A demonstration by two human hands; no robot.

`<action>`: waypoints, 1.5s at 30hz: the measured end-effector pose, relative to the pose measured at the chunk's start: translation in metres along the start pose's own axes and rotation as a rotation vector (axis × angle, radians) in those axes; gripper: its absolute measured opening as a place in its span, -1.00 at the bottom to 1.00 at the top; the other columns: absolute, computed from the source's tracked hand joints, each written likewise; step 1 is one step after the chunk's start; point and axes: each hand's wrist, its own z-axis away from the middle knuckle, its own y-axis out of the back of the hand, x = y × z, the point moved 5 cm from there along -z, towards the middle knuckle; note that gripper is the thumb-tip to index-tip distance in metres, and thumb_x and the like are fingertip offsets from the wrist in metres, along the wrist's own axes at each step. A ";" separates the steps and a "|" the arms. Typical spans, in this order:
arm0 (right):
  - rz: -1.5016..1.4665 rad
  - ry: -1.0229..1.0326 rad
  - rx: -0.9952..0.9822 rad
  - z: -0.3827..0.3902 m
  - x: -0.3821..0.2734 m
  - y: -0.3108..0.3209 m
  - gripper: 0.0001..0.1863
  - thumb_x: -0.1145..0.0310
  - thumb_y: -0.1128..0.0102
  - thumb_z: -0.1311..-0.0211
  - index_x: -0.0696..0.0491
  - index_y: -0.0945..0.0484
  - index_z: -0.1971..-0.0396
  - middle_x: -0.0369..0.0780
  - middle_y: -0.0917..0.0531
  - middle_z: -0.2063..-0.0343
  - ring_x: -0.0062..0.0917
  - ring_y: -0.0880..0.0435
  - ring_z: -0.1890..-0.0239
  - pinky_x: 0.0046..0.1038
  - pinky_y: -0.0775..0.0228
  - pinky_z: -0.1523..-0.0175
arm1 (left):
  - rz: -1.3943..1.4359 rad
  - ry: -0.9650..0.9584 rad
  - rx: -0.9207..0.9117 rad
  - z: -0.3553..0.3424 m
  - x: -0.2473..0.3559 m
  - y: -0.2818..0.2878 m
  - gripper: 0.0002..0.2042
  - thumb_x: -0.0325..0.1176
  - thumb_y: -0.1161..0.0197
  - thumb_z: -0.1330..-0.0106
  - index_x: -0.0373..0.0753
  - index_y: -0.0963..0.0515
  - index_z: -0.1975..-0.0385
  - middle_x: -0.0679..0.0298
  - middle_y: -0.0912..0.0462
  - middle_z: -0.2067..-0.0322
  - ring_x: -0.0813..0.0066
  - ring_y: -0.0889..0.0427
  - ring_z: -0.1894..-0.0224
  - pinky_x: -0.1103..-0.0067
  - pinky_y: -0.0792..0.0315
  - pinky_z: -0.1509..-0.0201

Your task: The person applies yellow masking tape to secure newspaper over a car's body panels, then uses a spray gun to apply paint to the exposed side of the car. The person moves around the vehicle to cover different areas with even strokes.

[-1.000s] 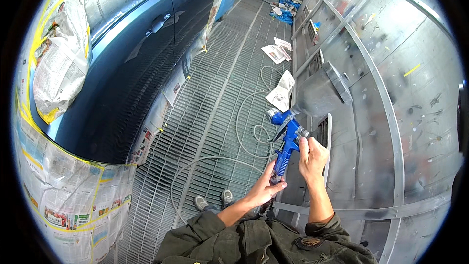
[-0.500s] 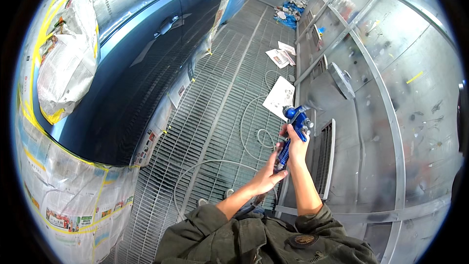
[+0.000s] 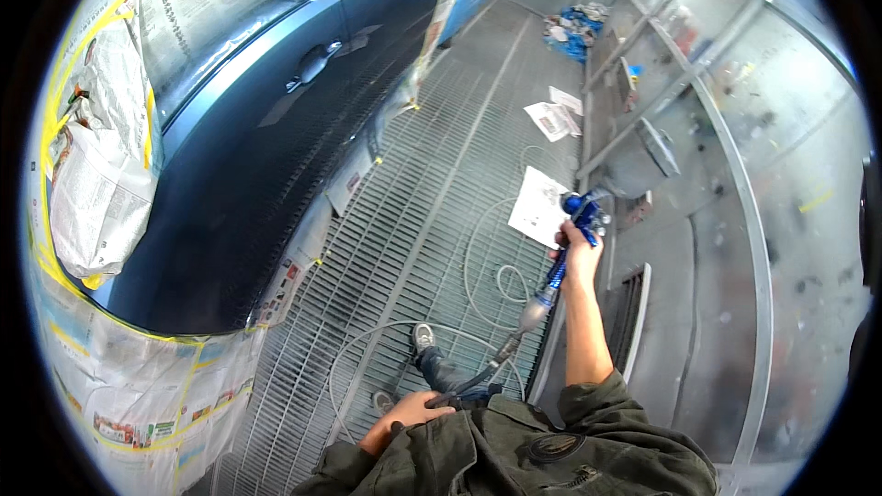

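Observation:
My right hand (image 3: 581,255) grips a blue spray gun (image 3: 581,208) by its handle, right of the middle. A translucent grey cup (image 3: 634,163) with a lid sticks out from the gun, tilted. From the handle's lower end an air hose (image 3: 497,359) with a grey coupling runs down toward my waist. There my left hand (image 3: 415,411) is closed around the hose, its fingertips partly hidden. Along the left stands a dark blue car door (image 3: 266,165), bordered by masking paper (image 3: 138,404) and yellow tape. A bag-like paper wrap (image 3: 106,188) covers what looks like the mirror.
Metal floor grating (image 3: 432,220) lies underfoot, with a pale hose (image 3: 470,266) looped across it. Paper sheets (image 3: 537,206) lie near the right wall. A blue and white heap (image 3: 574,29) sits at the far end. The stained grey wall panels (image 3: 707,312) run close on my right.
My left hand has left the gun's handle and dropped to the hose at my waist. My right hand and the gun sit slightly further right in view. One foot has come forward.

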 end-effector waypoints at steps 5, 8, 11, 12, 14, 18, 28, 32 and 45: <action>-0.074 0.041 -0.124 -0.043 0.005 -0.025 -0.69 0.40 -0.13 -0.23 0.17 -0.46 0.04 -0.13 -0.61 0.16 -0.43 -0.66 0.23 -0.50 -0.60 0.55 | 0.317 -0.017 0.134 -0.003 -0.039 0.009 -0.47 0.16 -0.13 -0.24 -0.22 -0.58 0.11 0.25 -0.65 0.27 0.45 -0.59 0.17 0.53 -0.39 0.11; -0.158 -0.024 -0.238 -0.055 0.003 -0.038 -0.55 0.23 -0.09 -0.28 0.12 -0.36 -0.11 -0.14 -0.59 0.07 -0.44 -0.62 0.10 -0.51 -0.61 0.48 | 0.213 -0.006 0.139 -0.014 -0.020 0.025 -0.48 0.16 -0.09 -0.27 -0.23 -0.59 0.14 0.22 -0.63 0.30 0.38 -0.59 0.23 0.50 -0.38 0.13; -0.277 -0.114 -0.365 -0.051 0.003 -0.076 -0.48 0.08 0.03 -0.34 0.11 -0.29 -0.15 -0.11 -0.60 0.11 -0.44 -0.62 0.11 -0.51 -0.60 0.53 | 0.223 0.035 0.191 -0.034 -0.047 0.019 -0.49 0.15 -0.06 -0.30 -0.22 -0.59 0.14 0.18 -0.63 0.29 0.30 -0.59 0.24 0.45 -0.39 0.14; -0.275 -0.123 -0.416 -0.049 0.001 -0.090 -0.49 0.06 0.04 -0.34 0.11 -0.31 -0.14 -0.11 -0.60 0.12 -0.45 -0.62 0.12 -0.51 -0.59 0.55 | 0.255 0.043 0.205 -0.031 -0.057 0.014 -0.51 0.13 -0.05 -0.32 -0.21 -0.59 0.12 0.16 -0.63 0.28 0.27 -0.59 0.23 0.42 -0.40 0.14; -0.290 -0.133 -0.509 -0.053 -0.002 -0.107 -0.50 0.05 0.04 -0.34 0.10 -0.34 -0.10 -0.13 -0.62 0.16 -0.48 -0.63 0.15 -0.53 -0.56 0.58 | 0.220 0.025 0.251 -0.018 -0.065 0.006 -0.54 0.09 -0.04 -0.34 -0.20 -0.58 0.10 0.15 -0.62 0.28 0.24 -0.59 0.24 0.36 -0.41 0.15; -0.316 -0.088 -0.604 -0.067 -0.028 -0.140 -0.57 0.11 0.00 -0.34 0.12 -0.38 -0.03 -0.11 -0.62 0.22 -0.51 -0.62 0.25 -0.57 -0.52 0.63 | 0.176 -0.176 0.708 0.029 -0.108 -0.028 -0.63 0.02 -0.10 -0.33 -0.20 -0.59 0.31 0.19 -0.54 0.48 0.21 -0.49 0.40 0.32 -0.31 0.26; -0.380 -0.098 -0.893 -0.032 -0.063 -0.215 -0.76 0.24 0.00 -0.31 0.15 -0.45 0.31 -0.17 -0.58 0.32 -0.54 -0.55 0.30 -0.58 -0.50 0.64 | 0.312 0.571 1.065 0.101 -0.180 -0.129 -0.52 0.06 -0.21 -0.22 -0.32 -0.55 0.62 0.08 -0.43 0.74 0.04 -0.40 0.62 0.26 -0.27 0.47; -0.286 -0.116 -0.972 0.015 -0.041 -0.226 -0.75 0.22 -0.05 -0.26 0.11 -0.39 0.45 -0.15 -0.57 0.28 -0.51 -0.54 0.31 -0.55 -0.52 0.63 | 0.255 0.764 1.492 0.143 -0.174 -0.119 -0.49 -0.04 -0.24 -0.22 -0.38 -0.44 0.77 -0.02 -0.23 0.80 0.08 -0.16 0.70 0.23 -0.09 0.58; -0.251 -0.087 -1.006 0.146 0.033 -0.269 -0.46 0.19 0.02 -0.27 0.28 -0.29 -0.11 0.00 -0.54 0.06 -0.35 -0.61 0.08 -0.49 -0.61 0.53 | 0.481 0.493 2.055 0.263 -0.271 -0.086 -0.60 -0.37 -0.30 -0.19 -0.38 -0.32 0.80 0.34 -0.13 0.81 0.64 -0.13 0.63 0.47 -0.11 0.58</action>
